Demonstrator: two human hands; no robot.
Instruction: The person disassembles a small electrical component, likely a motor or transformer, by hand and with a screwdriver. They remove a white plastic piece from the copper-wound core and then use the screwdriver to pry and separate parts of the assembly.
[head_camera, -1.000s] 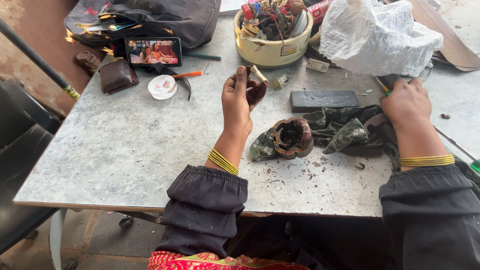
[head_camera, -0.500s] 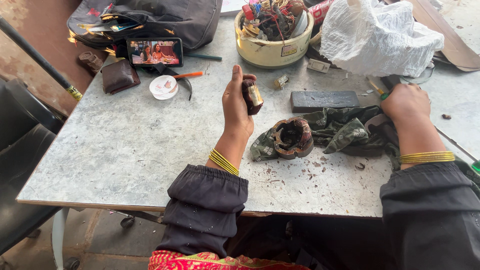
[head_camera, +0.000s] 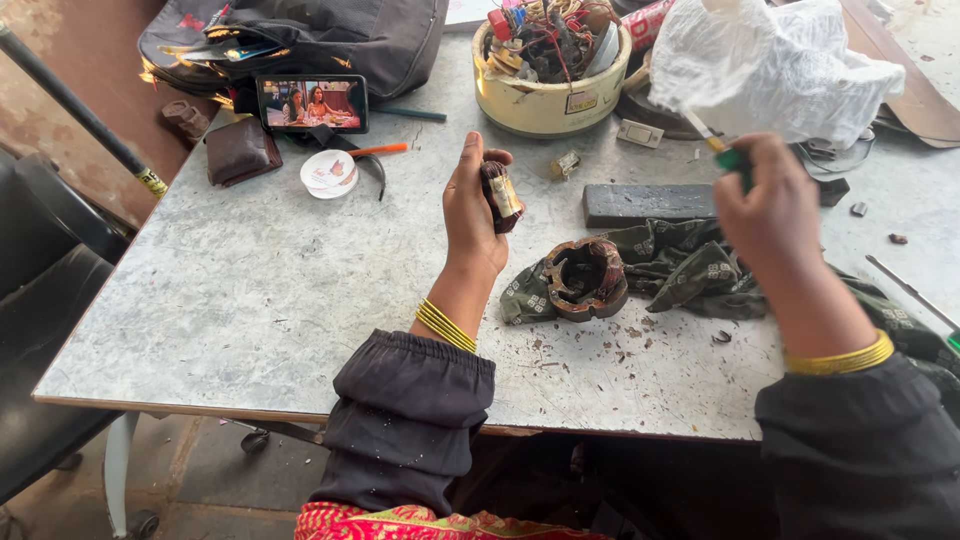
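Now, from my remote seat, I start at the far left: a brown wallet (head_camera: 238, 151) lies on the grey worktop (head_camera: 250, 300), with a phone (head_camera: 312, 103) propped against a dark bag (head_camera: 330, 35) just behind it and a small white lid (head_camera: 328, 173) close by; none of these has shifted since half a second ago. Moving right, my left hand (head_camera: 472, 205) is raised above the worktop, fingers curled around a small dark coil piece (head_camera: 500, 196) with a pale band; it held the same piece a moment ago, at about the same spot. Right of it a rusty round motor stator (head_camera: 586, 278) rests on a crumpled green cloth (head_camera: 690, 265), unmoved. Behind them lies a dark flat block (head_camera: 645, 203), and farther back stand a cream tub (head_camera: 548, 95) full of wires and a white plastic bag (head_camera: 770, 60). Farthest right is the real change: my right hand (head_camera: 772, 215), which rested on the cloth earlier, has lifted clear and is closed around a green-handled tool (head_camera: 728, 157), its pale tip pointing up and left.
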